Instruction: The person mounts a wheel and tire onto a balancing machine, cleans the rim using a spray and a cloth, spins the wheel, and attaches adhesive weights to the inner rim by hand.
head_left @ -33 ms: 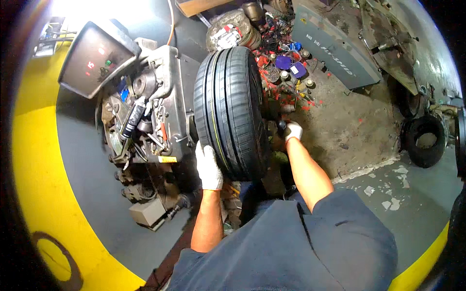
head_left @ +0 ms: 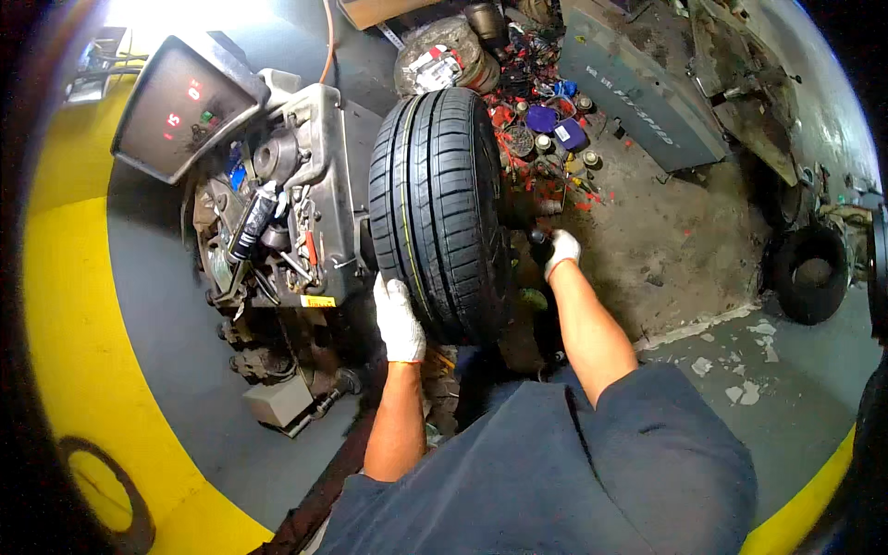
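A black car tyre [head_left: 430, 213] stands upright in front of me on the wheel balancer [head_left: 344, 213], its grooved tread marked by a thin yellow line. My left hand [head_left: 399, 324], in a white glove, lies along the lower left edge of the tread with its fingers stretched out. On the tyre's right side, my right hand [head_left: 562, 252], also gloved, is closed around a black handle [head_left: 539, 240] near the wheel's axis. The hub and the handle's far end are in shadow.
Left of the tyre, the balancer's tray holds tools and a black tube [head_left: 252, 225], under a tilted display [head_left: 190, 106] with red digits. Caps and small parts [head_left: 546, 129] litter the floor behind. A grey panel [head_left: 638, 97] and a loose tyre [head_left: 809, 275] are at right.
My right hand has shifted very slightly to the right. The tyre and my left hand look the same.
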Tool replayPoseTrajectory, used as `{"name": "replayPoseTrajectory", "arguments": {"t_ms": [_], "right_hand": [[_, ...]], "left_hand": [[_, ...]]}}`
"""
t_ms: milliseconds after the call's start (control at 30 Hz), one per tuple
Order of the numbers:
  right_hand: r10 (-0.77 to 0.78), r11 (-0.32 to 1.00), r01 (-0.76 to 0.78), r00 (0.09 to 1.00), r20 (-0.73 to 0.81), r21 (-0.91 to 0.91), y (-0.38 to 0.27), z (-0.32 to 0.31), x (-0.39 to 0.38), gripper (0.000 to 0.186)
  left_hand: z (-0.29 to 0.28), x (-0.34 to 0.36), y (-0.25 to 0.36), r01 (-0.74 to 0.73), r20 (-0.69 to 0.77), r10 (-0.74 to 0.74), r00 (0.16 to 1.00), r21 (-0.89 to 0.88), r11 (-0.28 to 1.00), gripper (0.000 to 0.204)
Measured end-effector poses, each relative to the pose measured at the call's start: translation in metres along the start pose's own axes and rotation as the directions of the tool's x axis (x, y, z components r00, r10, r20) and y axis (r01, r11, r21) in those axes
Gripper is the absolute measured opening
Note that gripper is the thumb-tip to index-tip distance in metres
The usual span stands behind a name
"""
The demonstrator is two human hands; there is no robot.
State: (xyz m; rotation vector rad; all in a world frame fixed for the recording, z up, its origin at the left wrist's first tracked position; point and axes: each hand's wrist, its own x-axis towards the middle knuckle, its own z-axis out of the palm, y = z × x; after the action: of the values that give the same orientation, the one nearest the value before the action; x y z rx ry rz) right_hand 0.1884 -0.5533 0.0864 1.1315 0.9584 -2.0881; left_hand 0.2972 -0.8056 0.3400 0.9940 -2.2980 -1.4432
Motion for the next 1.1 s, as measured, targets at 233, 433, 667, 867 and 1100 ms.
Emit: {"name": "replayPoseTrajectory", "arguments": {"t_ms": [233,433,667,867,1100], "right_hand": [[0.449,0.807,-0.421,0.893,-0.033,-0.413,-0.072,0.108,-0.104,0.031],[0.237,0.874,-0.198,0.971,0.034,-0.443,-0.034,0.044,-0.028,0.017],[-0.119,0.919,-0.039,0.920,-0.373,-0.391,-0.123,-0.053,-0.108,0.017],[-0.596,0.271,0.571,0.732,0.331,-0.775,-0.152,0.172,-0.252,0.016],[-0.037,-0.295,0.706,0.664,0.747,-0.643,0.002,0.531,-0.237,0.038]], "left_hand": [[-0.009,0.006,-0.001,0.066,-0.143,-0.049,0.989,0.113,0.991,0.046],[-0.004,0.051,0.050,0.042,0.412,0.014,0.911,-0.128,0.991,0.048],[-0.032,0.042,0.045,0.099,0.423,-0.030,0.905,-0.142,0.985,0.061],[-0.015,0.034,0.027,-0.016,-0.064,0.006,0.998,-0.153,0.988,0.043],[-0.064,0.035,-0.048,-0.065,-0.329,-0.158,0.931,-0.576,0.815,0.020]]}}
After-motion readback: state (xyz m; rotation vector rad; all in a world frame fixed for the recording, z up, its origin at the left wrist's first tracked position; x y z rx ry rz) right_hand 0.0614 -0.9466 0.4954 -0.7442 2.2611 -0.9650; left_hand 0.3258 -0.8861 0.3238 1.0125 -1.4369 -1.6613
